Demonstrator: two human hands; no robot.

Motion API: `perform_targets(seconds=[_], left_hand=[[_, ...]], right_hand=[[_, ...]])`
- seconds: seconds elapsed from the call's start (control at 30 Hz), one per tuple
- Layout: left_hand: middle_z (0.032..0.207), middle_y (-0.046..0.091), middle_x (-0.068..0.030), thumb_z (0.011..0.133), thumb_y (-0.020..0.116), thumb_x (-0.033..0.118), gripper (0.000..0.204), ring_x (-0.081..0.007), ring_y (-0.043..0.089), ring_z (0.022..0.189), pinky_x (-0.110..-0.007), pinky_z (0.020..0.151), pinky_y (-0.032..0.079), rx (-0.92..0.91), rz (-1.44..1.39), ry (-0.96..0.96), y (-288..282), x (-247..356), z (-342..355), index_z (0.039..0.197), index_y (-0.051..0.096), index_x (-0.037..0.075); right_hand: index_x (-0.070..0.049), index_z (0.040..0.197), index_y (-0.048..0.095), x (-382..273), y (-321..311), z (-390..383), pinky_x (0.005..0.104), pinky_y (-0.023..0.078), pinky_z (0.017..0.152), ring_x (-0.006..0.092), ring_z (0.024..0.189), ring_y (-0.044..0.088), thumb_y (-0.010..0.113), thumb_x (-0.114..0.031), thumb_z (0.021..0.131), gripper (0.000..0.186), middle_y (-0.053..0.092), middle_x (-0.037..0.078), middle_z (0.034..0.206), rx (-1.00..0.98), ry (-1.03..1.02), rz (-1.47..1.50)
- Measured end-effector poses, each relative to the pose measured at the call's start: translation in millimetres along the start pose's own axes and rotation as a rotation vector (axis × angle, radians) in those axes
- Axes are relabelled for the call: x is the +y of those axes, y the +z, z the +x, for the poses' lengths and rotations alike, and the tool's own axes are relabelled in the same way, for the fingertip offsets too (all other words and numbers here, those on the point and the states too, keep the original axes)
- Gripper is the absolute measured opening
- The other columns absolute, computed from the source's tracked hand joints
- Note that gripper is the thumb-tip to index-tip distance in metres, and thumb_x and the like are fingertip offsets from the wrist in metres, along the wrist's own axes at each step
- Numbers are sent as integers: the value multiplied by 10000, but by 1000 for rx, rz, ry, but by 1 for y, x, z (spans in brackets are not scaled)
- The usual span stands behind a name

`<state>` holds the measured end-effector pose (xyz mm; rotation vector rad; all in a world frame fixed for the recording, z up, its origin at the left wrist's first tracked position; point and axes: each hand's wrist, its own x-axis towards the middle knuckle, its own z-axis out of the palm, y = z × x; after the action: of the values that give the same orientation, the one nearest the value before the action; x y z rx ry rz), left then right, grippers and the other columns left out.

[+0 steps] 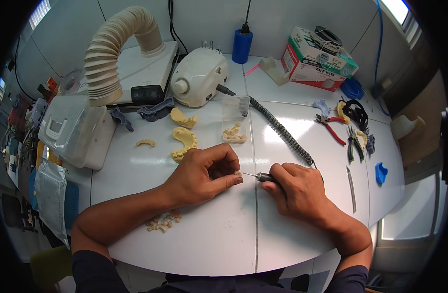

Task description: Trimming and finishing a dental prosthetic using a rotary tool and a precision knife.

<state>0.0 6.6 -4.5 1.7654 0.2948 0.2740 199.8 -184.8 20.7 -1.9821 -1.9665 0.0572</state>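
Note:
Between the thumb and fingertips of my left hand [199,176] is a small cream dental crown [238,173], pinched at the middle of the white table. My right hand [299,190] grips a dark rotary handpiece [266,177] like a pen. Its thin bur [250,175] points left at the crown, and its tip is at or very near the crown's edge; contact is too small to tell. From the handpiece a coiled black cord [282,131] runs back to a cream control unit [199,78]. A pile of small cream tooth pieces [163,222] lies beside my left forearm.
Beyond my left hand lie yellow dental models [184,141] and a small clear box [234,130] holding tooth pieces. Far left stand a ribbed suction hose [99,63] and a lidded plastic case [77,129]. To the right are red-handled pliers [333,128], green-handled pliers [354,145] and a metal blade [351,190].

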Motion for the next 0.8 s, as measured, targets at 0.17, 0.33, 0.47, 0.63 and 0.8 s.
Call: perform_targets(seconds=[0.17,0.33,0.47,0.63,0.8], left_hand=[[1007,763,-58,970,813,68,194,-100,729,924,-257,828,596,-5,36,0,0,1,-1,1102,680,23],[999,768,-53,943,809,66,218,-103,732,907,-258,819,592,5,108,34,0,2,-1,1127,701,21],[993,770,-49,934,813,57,208,-104,735,908,-259,818,593,-3,124,33,2,3,-1,1109,705,22],[966,781,-58,944,800,83,198,-126,751,878,-285,776,593,0,133,63,2,2,-2,1098,694,18],[958,779,-69,947,799,74,188,-131,752,877,-289,799,610,-6,128,49,1,5,-3,1091,699,4]], right_hand=[[-83,902,639,-1,0,0,430,486,490,293,572,646,733,-343,1027,303,608,80,687,11,14,3],[-86,898,644,-1,-1,0,423,485,489,278,572,651,737,-345,1024,302,609,72,687,-9,12,-16],[-86,903,649,-1,-2,0,417,486,494,274,580,654,737,-346,1024,300,608,70,686,-10,-6,-23],[-85,905,651,-2,-2,0,409,488,507,269,596,655,733,-345,1028,299,605,67,692,-20,-9,-22],[-85,902,650,-2,-2,1,410,488,509,268,599,654,729,-348,1031,303,607,66,696,-16,-17,-18]])
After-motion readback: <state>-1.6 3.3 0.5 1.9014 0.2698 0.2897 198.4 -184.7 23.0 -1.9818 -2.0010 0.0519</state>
